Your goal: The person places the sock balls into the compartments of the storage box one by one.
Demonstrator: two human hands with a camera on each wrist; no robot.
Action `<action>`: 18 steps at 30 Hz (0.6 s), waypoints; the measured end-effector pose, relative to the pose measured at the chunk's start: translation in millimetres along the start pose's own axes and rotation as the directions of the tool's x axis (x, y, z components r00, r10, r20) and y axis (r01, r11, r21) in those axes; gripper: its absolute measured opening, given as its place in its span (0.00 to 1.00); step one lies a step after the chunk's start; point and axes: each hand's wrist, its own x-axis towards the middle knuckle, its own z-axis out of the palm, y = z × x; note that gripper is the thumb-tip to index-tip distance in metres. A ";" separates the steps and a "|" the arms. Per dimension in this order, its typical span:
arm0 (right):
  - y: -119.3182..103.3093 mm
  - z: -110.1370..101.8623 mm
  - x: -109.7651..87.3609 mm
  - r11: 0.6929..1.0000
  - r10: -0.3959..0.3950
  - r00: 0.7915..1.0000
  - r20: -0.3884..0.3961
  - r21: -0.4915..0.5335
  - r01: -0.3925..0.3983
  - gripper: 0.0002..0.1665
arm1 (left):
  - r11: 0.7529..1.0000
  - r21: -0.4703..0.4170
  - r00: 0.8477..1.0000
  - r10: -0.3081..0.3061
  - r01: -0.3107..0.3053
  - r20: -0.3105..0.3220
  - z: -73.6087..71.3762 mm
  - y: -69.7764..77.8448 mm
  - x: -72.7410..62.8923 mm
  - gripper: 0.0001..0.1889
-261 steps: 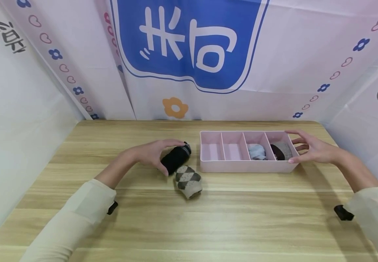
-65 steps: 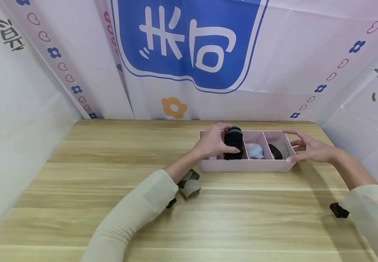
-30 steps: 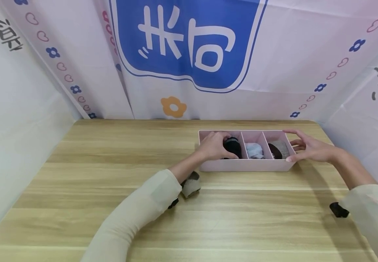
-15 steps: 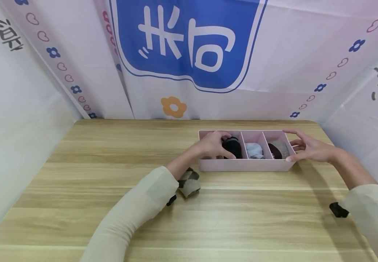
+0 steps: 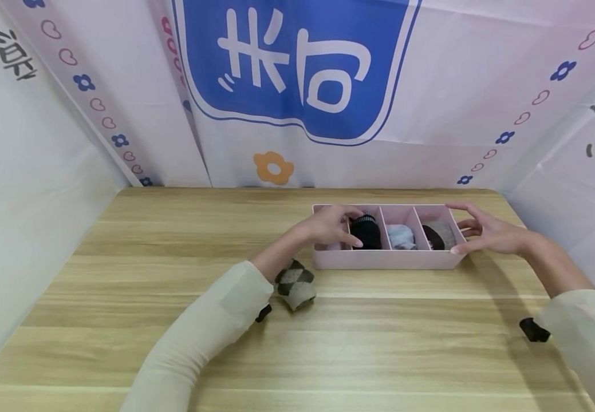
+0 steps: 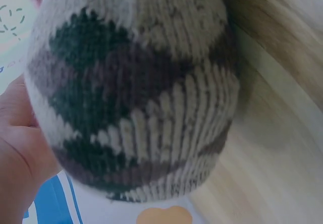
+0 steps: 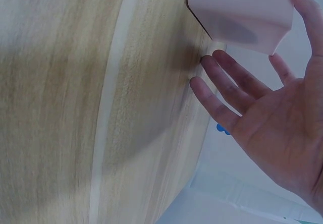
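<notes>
My left hand (image 5: 328,224) is at the second compartment of a pink divided storage box (image 5: 379,260). Its thumb and fingers are spread loosely beside a rolled black sock (image 5: 366,233) with a striped cuff, which lies inside. My right hand (image 5: 495,233) holds the box's right end between thumb and index finger; the other fingers extend free in the right wrist view. On the table under my left forearm lies a rolled argyle sock (image 5: 296,284) in beige, grey and brown. That argyle sock (image 6: 136,93) fills the left wrist view, hiding most of the hand.
A light blue sock (image 5: 401,237) sits in the third compartment, and a grey and brown sock (image 5: 440,234) in the rightmost one. The box stands near the back of the wooden table (image 5: 359,349). A printed cloth (image 5: 297,166) hangs behind the table.
My left hand has brought the black sock from the table into the second compartment, lowered it and loosened, shifting slightly left. The right hand stays at the box's end.
</notes>
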 end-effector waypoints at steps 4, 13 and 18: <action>0.2 0.3 -0.3 1.000 0.005 1.000 -0.003 0.000 -0.005 0.58 | 1.000 -0.012 1.000 0.011 -0.011 -0.011 -3.3 1.6 -6.4 0.35; 0.7 0.1 0.4 1.000 0.005 1.000 -0.003 -0.010 -0.005 0.58 | 0.997 -0.032 0.989 0.061 -0.066 -0.134 -14.2 -3.8 -25.2 0.30; 0.3 0.0 0.1 1.000 0.007 1.000 -0.004 -0.007 -0.007 0.58 | 0.991 -0.087 0.975 0.078 -0.098 -0.206 -15.7 -14.4 -40.6 0.26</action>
